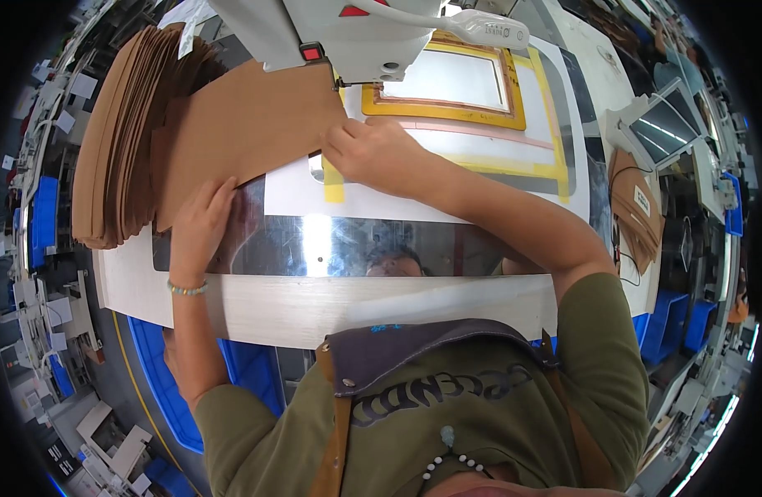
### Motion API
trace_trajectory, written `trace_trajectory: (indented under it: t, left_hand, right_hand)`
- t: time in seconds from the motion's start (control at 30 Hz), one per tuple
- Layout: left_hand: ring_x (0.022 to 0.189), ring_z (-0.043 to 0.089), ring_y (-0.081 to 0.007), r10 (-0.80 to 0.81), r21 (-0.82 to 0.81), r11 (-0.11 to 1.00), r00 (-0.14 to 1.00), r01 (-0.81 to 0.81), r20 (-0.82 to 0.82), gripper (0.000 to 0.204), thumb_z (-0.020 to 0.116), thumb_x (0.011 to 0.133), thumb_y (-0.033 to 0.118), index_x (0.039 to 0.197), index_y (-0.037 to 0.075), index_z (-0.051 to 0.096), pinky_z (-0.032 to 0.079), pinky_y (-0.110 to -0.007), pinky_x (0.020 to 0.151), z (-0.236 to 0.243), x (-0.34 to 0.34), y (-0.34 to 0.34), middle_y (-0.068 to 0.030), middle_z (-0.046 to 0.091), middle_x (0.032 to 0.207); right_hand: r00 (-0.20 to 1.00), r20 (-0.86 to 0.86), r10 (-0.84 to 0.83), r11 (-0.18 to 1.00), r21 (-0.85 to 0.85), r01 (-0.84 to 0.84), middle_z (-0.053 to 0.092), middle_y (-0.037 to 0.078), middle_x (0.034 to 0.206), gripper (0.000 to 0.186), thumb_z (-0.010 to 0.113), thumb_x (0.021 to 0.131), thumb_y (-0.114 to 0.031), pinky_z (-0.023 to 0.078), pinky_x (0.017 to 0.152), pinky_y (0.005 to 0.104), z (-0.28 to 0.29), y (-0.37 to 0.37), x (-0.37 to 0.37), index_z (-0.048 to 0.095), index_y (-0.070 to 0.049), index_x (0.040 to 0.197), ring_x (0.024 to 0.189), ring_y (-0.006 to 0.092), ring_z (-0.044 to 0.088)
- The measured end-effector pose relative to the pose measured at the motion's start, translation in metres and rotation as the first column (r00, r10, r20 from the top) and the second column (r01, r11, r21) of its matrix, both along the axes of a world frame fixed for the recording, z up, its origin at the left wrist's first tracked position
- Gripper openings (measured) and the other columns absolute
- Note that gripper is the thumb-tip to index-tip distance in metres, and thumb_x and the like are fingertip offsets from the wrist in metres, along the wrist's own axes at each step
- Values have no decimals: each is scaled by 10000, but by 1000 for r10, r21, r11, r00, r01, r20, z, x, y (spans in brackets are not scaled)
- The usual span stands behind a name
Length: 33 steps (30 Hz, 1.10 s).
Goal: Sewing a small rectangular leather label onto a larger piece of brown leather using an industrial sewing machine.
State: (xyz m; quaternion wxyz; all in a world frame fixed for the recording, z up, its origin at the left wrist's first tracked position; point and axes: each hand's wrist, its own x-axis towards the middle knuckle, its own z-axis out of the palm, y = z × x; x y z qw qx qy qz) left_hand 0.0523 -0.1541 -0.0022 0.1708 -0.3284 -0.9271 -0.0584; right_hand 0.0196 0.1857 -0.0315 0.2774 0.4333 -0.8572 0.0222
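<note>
A flat brown sheet (248,124), like leather or thick card, lies slanted under the head of a white sewing-type machine (348,41). My left hand (200,219) grips its near left edge, the thumb and fingers closed at the border. At the sheet's right corner, close below the machine's needle area, my right hand (374,156) pinches the edge with bent fingers. Some fingertips of both hands are hidden. Left of the sheet stands a thick stack of similar brown pieces (116,141), leaning on edge and partly touching it.
A yellow frame (443,118) with a clear window lies on white paper (356,205) with yellow tape, right of the machine. A shiny metal plate (273,240) covers the near table. More brown pieces (634,203) and a screen (664,124) are at right; a blue bin (253,373) sits below.
</note>
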Motion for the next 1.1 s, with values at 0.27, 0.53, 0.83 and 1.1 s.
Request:
trace_trajectory:
  t: [0.27,0.53,0.83,1.1]
  left_hand:
    - [1028,695,-314,271,-83,957,960,-277,-68,317,677,885,-64,1191,-2,728,580,-415,899,-16,19,-100,-106,713,1123]
    - [1050,670,-322,-27,-109,994,996,18,-88,399,656,844,-82,1226,0,739,559,-428,927,-7,-59,-23,-112,697,1125]
    - [993,643,-294,-467,-14,883,878,469,-105,379,667,839,-13,1213,-2,723,542,-402,916,-15,-109,126,-113,679,1087]
    - [1044,668,-294,-474,-61,880,880,471,-44,372,688,845,20,1217,6,707,547,-386,945,-18,-88,130,-111,689,1118]
  right_hand:
    - [997,-77,11,1000,16,-9,614,9,906,83,749,784,-101,525,631,283,2,6,-2,689,-97,841,873,153,651]
    - [998,-2,-70,998,3,70,601,18,899,105,721,794,-114,551,709,312,27,98,19,676,-86,885,883,177,648]
    - [922,-5,-388,912,144,384,670,34,958,113,739,815,-46,587,759,339,34,244,67,733,-35,927,945,207,685]
    - [856,30,-516,856,4,516,685,11,972,61,751,878,-62,599,740,339,17,256,78,754,-46,937,950,198,687]
